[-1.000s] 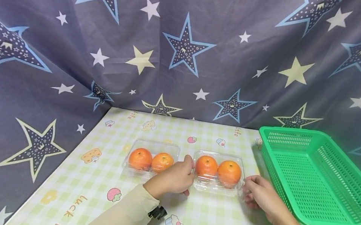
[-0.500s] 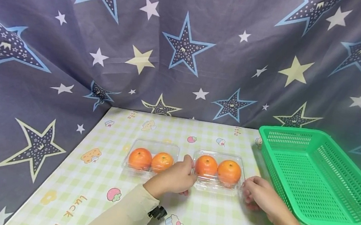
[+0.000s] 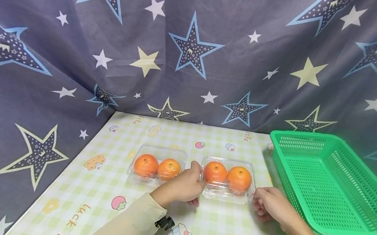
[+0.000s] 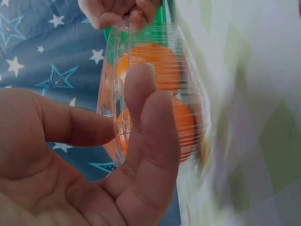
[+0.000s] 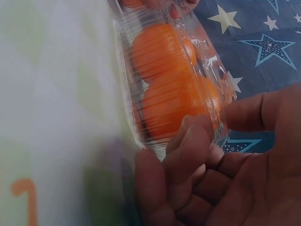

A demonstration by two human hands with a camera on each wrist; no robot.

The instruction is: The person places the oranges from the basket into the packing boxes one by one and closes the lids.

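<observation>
Clear plastic forms the lidded clamshell box with two oranges (image 3: 227, 178), which is held at both short ends: the left hand (image 3: 183, 186) is curled at its left end, thumb on the lid and fingers (image 4: 155, 136) wrapped over the side, while the right hand (image 3: 270, 205) is pinched on its right end with bent fingers (image 5: 188, 146). The box is rested on a pale green checked tablecloth with cartoon prints (image 3: 99, 197), backed by a grey star-patterned curtain (image 3: 77, 39). A green perforated plastic basket (image 3: 345, 229) is cut off at the right. A second clear box of two oranges (image 3: 157, 167) is partly hidden behind the left hand. Both wrist views are blurred.
</observation>
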